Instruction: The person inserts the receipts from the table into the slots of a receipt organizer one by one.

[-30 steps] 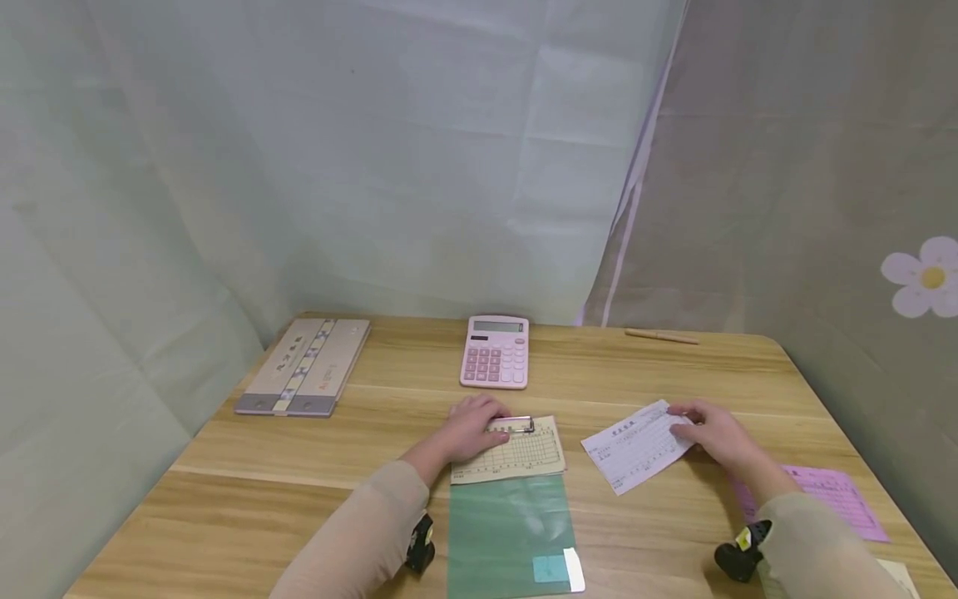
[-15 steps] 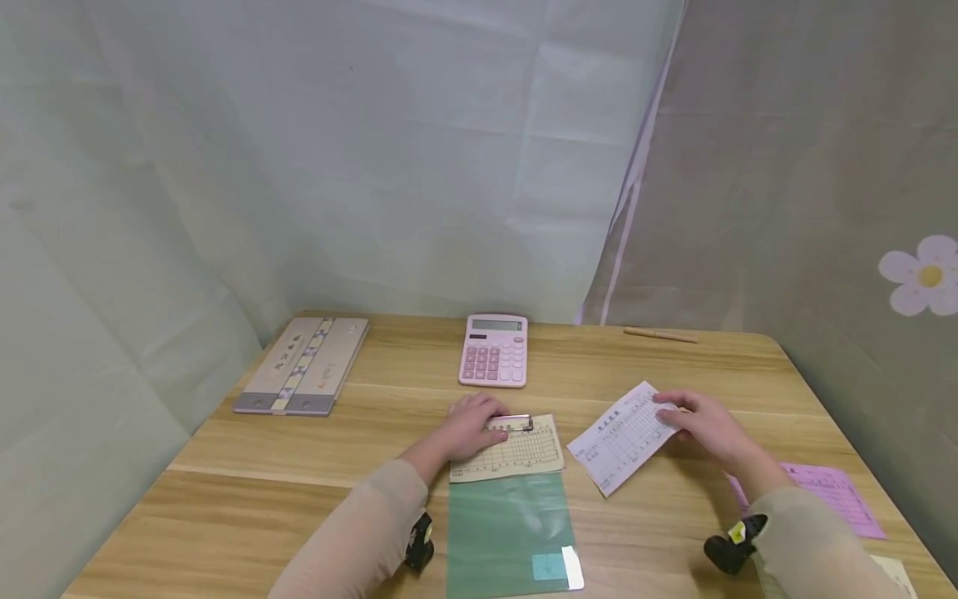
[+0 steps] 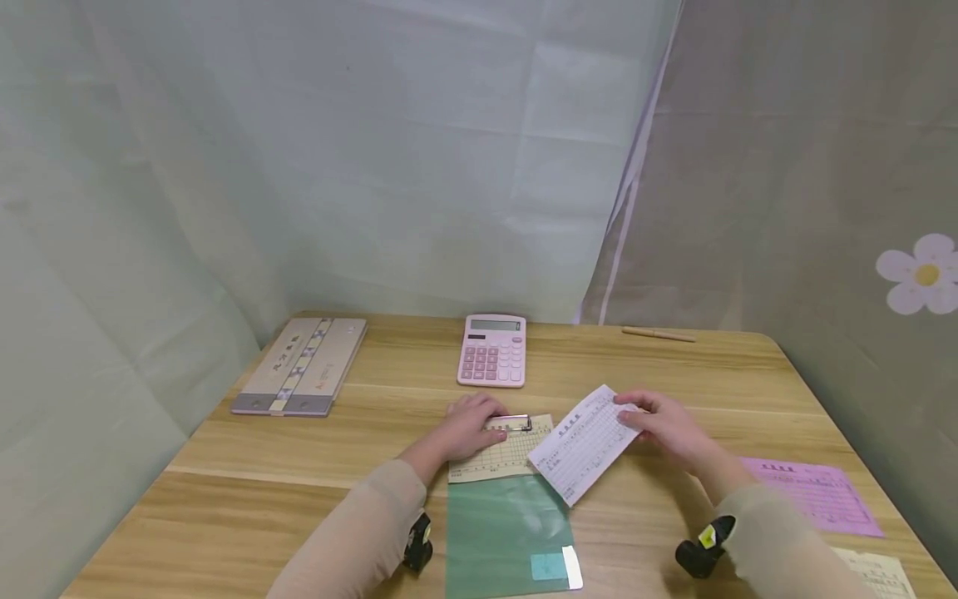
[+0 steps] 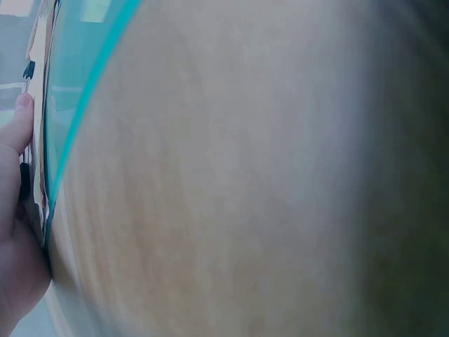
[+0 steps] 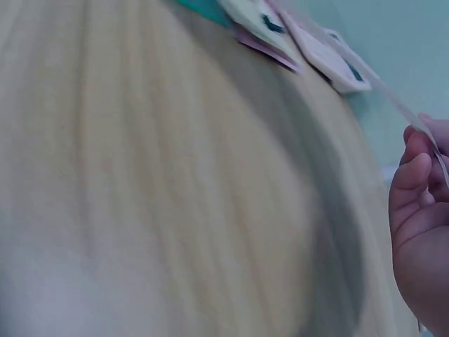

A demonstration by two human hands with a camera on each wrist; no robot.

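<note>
A green see-through clipboard (image 3: 509,532) lies on the table with cream printed forms (image 3: 501,459) under its metal clip (image 3: 516,423). My left hand (image 3: 467,428) grips the clipboard's top end, thumb at the clip. The left wrist view shows that thumb (image 4: 22,112) beside the clip from the side, the other fingers mostly hidden. My right hand (image 3: 662,423) pinches a white printed form (image 3: 584,445) by its upper right corner. Tilted, the white form overlaps the right side of the cream forms in the head view. Thumb and fingers (image 5: 410,175) hold its thin edge in the right wrist view.
Behind the clipboard stands a pink calculator (image 3: 492,351). A boxed notebook or folder (image 3: 303,366) lies at the left, and a thin brown pen-like stick (image 3: 659,334) at the back right. A pink form (image 3: 816,495) and another cream form (image 3: 876,572) lie at the right.
My right hand has carried the white form leftward, tilting it more, from beside the clipboard to over the cream forms' right edge. The left hand has stayed at the clip.
</note>
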